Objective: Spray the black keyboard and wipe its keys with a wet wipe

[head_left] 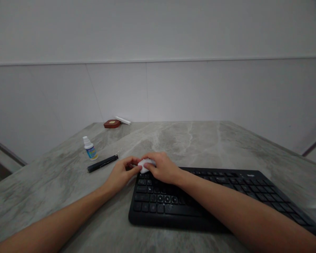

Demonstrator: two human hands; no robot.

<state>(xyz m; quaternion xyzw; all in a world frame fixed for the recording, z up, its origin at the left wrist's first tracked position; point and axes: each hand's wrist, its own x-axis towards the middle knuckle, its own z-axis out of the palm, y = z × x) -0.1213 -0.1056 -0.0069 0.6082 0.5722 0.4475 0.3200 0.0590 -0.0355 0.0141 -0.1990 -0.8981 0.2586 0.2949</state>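
A soft white wad [144, 165], perhaps tissue or cloth, is held over the upper-left corner of a black keyboard [183, 221]. My right hand [162, 168] presses the wad from the right, its thumb lying across the front. From the left, my left hand [125, 171] pinches the wad's edge between thumb and fingers. Both hands are closed and meet at the wad. Part of the keyboard's top row and many middle keys are hidden by my right hand and forearm.
A black pen-like tool [102, 163] lies left of my left hand. Behind it stands a small white-capped bottle [90, 149] with a blue and yellow label. A brown case [112, 123] and a white strip [123, 120] lie by the wall on the marbled table [173, 140].
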